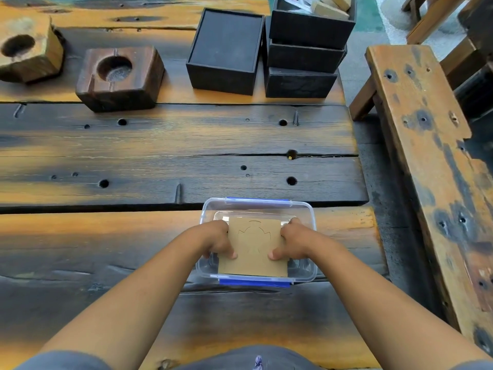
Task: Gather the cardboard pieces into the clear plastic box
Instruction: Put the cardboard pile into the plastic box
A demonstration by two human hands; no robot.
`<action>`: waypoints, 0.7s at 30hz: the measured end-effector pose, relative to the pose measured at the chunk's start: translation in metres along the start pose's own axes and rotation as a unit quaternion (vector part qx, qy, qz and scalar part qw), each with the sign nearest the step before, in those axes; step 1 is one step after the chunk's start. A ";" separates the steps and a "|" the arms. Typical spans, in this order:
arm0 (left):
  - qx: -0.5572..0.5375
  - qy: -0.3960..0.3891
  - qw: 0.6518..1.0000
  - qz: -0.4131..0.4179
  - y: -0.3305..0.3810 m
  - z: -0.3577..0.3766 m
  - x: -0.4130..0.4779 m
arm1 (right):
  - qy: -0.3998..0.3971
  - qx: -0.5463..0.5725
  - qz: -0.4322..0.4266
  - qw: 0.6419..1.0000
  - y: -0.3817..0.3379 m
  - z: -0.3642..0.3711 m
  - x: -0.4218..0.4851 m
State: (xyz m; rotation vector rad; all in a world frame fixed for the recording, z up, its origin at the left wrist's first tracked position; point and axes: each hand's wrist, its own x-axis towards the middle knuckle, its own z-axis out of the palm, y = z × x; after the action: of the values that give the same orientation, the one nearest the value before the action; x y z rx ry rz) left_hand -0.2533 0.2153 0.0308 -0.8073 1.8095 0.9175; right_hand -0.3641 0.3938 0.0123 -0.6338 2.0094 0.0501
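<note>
Now both hands grip one cardboard piece (253, 247) over the clear plastic box (309, 214), left hand (218, 240) and right hand (289, 243) pinching opposite side edges, long axis running near-to-far, near edge riding above the box's front rim.

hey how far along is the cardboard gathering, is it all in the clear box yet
Nearly there, it seems. Done: no loose cardboard shows on the wooden table. In hand: the left hand and right hand grip a cardboard sheet by its sides, over the open clear plastic box. Left: lowering it fully inside and letting go. Whether other pieces lie beneath it can't be seen.
</note>
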 end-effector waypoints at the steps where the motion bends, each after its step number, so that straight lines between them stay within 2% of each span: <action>1: 0.000 0.005 1.000 0.001 0.000 0.001 0.000 | 0.000 -0.002 -0.001 1.000 0.000 0.000 0.000; 8: 0.029 -0.038 0.999 0.006 -0.001 0.001 -0.002 | -0.003 0.004 -0.006 1.000 0.003 0.002 -0.002; 15: 0.054 -0.003 0.999 0.003 -0.003 0.007 -0.002 | 0.007 0.002 -0.012 1.000 0.002 0.003 -0.005; 21: 0.165 0.056 0.985 0.005 -0.001 0.021 -0.002 | 0.016 -0.013 -0.021 1.000 0.002 0.009 -0.006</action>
State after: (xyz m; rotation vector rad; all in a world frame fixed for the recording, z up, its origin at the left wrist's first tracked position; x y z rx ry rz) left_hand -0.2428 0.2329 0.0264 -0.6502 1.9974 0.5644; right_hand -0.3556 0.4007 0.0127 -0.6968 2.0286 0.0424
